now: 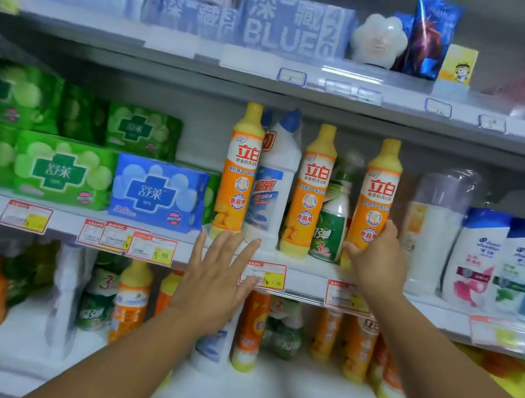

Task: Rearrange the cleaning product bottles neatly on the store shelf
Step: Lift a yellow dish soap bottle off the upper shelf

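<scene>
Orange bottles (239, 174): three, upright on the middle shelf (68, 222).
White bottle (272, 186): one, between the first two.
Green spray bottle (332, 224): one, between the last two.
My left hand (216, 281): fingers straight and spread, holding nothing.
My right hand (380, 256): grips the rightmost orange bottle (377, 190).

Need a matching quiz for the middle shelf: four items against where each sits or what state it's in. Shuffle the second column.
Items
1. white plastic bottle with blue angled cap
2. green-and-white spray bottle
3. rightmost orange-and-yellow plastic bottle
4. blue rectangular soft pack

Places or states
A. gripped by the right hand
B. left of all the bottles
C. between the middle orange-and-yellow bottle and the rightmost one
D. between the leftmost orange-and-yellow bottle and the middle one

Pairs: 1-D, 2-C, 3-A, 4-B
</scene>
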The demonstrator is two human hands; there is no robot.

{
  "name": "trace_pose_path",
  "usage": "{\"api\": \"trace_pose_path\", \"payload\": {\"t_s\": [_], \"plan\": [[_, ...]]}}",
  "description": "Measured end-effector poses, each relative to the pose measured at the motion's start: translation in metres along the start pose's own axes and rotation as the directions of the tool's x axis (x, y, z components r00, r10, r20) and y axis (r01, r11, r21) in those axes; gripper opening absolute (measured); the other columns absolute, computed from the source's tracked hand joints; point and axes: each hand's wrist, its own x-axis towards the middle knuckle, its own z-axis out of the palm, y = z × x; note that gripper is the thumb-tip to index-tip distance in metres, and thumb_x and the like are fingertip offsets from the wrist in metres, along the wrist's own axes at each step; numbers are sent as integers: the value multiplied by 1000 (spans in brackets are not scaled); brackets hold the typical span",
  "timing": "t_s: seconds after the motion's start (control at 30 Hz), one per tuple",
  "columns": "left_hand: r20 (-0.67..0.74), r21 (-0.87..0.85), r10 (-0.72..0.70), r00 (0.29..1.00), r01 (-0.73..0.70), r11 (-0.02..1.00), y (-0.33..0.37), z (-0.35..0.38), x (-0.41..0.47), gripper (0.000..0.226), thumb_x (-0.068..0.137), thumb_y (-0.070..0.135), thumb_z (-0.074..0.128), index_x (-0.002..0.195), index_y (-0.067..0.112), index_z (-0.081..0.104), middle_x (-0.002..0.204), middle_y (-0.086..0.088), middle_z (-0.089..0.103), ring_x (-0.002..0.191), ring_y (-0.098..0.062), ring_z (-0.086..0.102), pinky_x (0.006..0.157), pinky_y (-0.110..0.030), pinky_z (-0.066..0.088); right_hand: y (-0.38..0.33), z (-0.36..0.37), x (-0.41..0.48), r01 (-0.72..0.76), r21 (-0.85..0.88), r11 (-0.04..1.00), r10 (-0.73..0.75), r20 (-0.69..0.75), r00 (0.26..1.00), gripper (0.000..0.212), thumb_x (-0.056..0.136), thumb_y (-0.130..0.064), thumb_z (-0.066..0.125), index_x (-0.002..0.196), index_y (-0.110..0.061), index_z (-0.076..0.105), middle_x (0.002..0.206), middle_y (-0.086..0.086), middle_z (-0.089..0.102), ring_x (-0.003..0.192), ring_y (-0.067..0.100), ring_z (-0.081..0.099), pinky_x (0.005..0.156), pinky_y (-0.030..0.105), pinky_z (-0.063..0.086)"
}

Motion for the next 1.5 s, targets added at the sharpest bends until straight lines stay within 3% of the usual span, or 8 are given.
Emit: {"api": "trace_pose_path", "payload": {"t_s": [0.3, 0.5, 0.67, 0.9, 1.0, 1.13, 1.33, 1.5], "plan": [[-41, 16, -4, 999, 5, 1000, 1, 5, 0, 59, 94, 58, 11, 147, 35, 2, 155, 1, 22, 145, -17, 6, 113, -50, -2, 3, -16, -1, 18, 242, 970, -54, 145, 988, 60, 80, -19, 74, 131, -17, 45, 125, 6, 60, 111, 25, 59, 92, 41, 50], [-103, 22, 10, 995, -7, 1000, -2, 9, 1, 57, 95, 56, 15, 147, 33, 10, 153, 0, 27, 144, -19, 14, 114, -51, 4, -24, -50, -38, 194, 436, 879, -243, 59, 968, 47, 85, -18, 69, 124, -28, 46, 119, -8, 60, 101, 2, 59, 75, 7, 45], [-64, -13, 57, 996, -58, 998, -6, 4, -2, 63, 91, 60, 9, 148, 32, 3, 158, 2, 11, 145, -15, -3, 116, -49, -5, -8, -71, -108, 145, 486, 862, -273, 204, 940, 45, 81, -21, 72, 119, -33, 51, 114, -16, 65, 105, 1, 61, 84, 22, 49], [-43, -1, 50, 998, -50, 999, -6, 3, 0, 66, 88, 61, 5, 148, 32, 0, 159, 3, 0, 144, -15, -11, 116, -50, -6, 117, 4, -193, -114, 305, 946, -35, 442, 896, 61, 77, -1, 72, 116, -41, 45, 115, -16, 62, 102, -3, 60, 91, 32, 52], [-53, 19, 55, 997, -54, 998, -7, 6, -1, 65, 90, 60, 8, 148, 32, -1, 159, 3, -3, 144, -14, -12, 116, -50, -7, 154, 32, -187, -134, 206, 969, 28, 449, 893, 62, 77, -2, 70, 115, -41, 42, 114, -14, 59, 105, 9, 60, 86, 28, 48], [-86, 45, 53, 995, -49, 998, -6, 11, -1, 64, 93, 59, 15, 148, 31, 1, 159, 2, -1, 145, -15, -10, 116, -49, -6, 184, 57, -165, -177, 92, 980, 115, 465, 878, 59, 78, -4, 68, 128, -21, 43, 114, -4, 58, 101, 15, 58, 77, 24, 42], [-117, 57, 41, 992, -34, 998, -6, 14, -1, 63, 93, 59, 12, 148, 31, 1, 159, 2, -1, 145, -14, -7, 116, -48, -4, 213, 84, -138, -198, 12, 980, 177, 399, 900, 61, 76, -5, 71, 129, -16, 42, 114, 2, 59, 103, 26, 58, 85, 34, 44], [-116, 57, 40, 992, -34, 998, -6, 14, -2, 63, 93, 59, 11, 149, 31, 1, 159, 2, 0, 145, -14, -6, 116, -48, -3, 216, 94, -130, -203, 53, 978, 170, 371, 913, 66, 77, 3, 68, 133, -13, 38, 117, 4, 53, 101, 20, 52, 86, 30, 39]]}}
